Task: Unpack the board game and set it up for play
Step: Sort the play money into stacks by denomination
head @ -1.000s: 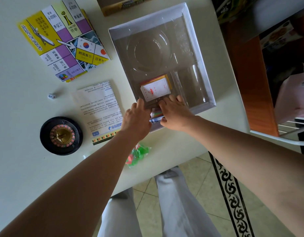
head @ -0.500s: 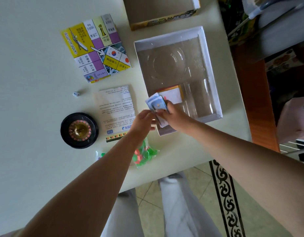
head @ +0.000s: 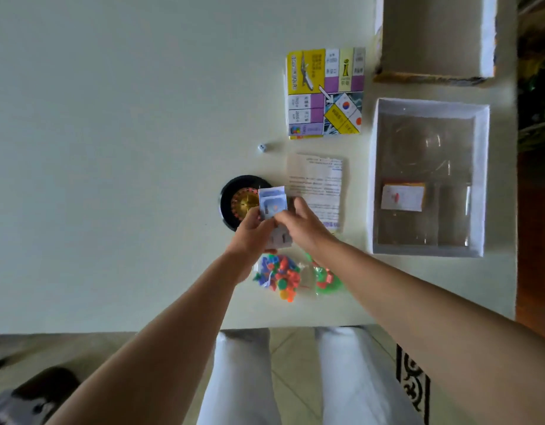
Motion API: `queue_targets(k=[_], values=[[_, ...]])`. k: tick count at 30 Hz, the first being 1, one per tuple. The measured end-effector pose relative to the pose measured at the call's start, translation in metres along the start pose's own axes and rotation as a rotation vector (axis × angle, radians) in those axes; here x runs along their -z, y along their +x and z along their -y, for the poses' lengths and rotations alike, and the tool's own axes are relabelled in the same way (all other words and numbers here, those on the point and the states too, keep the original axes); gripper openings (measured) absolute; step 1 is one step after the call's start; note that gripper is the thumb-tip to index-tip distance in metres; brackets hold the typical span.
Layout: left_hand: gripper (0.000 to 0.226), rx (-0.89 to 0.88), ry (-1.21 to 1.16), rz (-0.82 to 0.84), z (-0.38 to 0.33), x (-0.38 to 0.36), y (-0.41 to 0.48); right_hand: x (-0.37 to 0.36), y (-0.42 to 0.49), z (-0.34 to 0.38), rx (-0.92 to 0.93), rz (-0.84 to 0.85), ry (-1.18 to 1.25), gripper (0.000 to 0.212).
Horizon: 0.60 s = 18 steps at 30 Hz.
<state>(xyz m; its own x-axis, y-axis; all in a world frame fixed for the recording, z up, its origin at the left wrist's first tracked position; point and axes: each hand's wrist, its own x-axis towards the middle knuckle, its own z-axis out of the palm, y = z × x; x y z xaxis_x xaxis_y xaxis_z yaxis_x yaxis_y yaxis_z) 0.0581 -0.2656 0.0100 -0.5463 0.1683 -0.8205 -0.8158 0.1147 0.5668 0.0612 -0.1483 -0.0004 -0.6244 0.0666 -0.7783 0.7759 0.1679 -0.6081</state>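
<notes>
Gripping a wad of play money with fingers of left hand and right hand curled round it, above the roulette wheel on the bench, beside the rules sheet.

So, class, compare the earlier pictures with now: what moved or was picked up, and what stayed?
The left hand and right hand lifted the bundle of notes out of the box tray and carried it left, over the roulette wheel. The card deck in the tray, folded board, die, rules sheet and bags of pieces stayed put.

Die left of folded board, box tray right.
</notes>
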Motion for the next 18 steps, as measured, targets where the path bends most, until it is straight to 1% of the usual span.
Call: queue_targets(k=[2, 3, 4, 6, 7, 8, 10, 11, 13, 14, 16, 18], values=[[0.017, -0.008, 0.021, 0.027, 0.003, 0.027, -0.008, -0.024, 0.0, 0.012, 0.022, -0.022, 0.048, 0.059], [0.018, -0.006, 0.048, 0.048, 0.003, 0.036, -0.011, -0.033, 0.002, 0.015, 0.047, -0.018, 0.069, 0.067], [0.021, 0.001, 0.072, 0.064, 0.004, 0.048, -0.015, -0.045, 0.003, 0.018, 0.079, 0.005, 0.064, 0.063], [0.024, 0.027, 0.091, 0.083, 0.004, 0.069, -0.025, -0.067, 0.004, 0.023, 0.109, 0.054, -0.024, 0.037], [0.025, 0.035, 0.088, 0.093, 0.005, 0.08, -0.029, -0.078, 0.003, 0.025, 0.112, 0.064, -0.061, 0.027], [0.026, 0.04, 0.078, 0.111, 0.005, 0.087, -0.032, -0.086, 0.002, 0.027, 0.092, 0.059, -0.081, 0.022], [0.034, 0.051, 0.022, 0.153, 0.009, 0.103, -0.039, -0.106, 0.001, 0.031, 0.041, 0.015, -0.089, 0.016], [0.041, 0.06, -0.027, 0.169, 0.012, 0.111, -0.043, -0.116, -0.001, 0.034, 0.018, -0.014, -0.081, 0.012], [0.054, 0.095, -0.109, 0.179, 0.019, 0.123, -0.047, -0.132, -0.003, 0.038, -0.006, -0.076, -0.023, 0.007], [0.055, 0.115, -0.134, 0.184, 0.022, 0.127, -0.049, -0.138, -0.003, 0.039, -0.002, -0.097, 0.013, 0.008], [0.047, 0.136, -0.156, 0.212, 0.029, 0.137, -0.054, -0.152, -0.007, 0.042, 0.011, -0.096, 0.023, 0.008], [0.035, 0.144, -0.18, 0.24, 0.035, 0.146, -0.056, -0.162, -0.011, 0.043, 0.048, -0.064, -0.045, 0.009]])
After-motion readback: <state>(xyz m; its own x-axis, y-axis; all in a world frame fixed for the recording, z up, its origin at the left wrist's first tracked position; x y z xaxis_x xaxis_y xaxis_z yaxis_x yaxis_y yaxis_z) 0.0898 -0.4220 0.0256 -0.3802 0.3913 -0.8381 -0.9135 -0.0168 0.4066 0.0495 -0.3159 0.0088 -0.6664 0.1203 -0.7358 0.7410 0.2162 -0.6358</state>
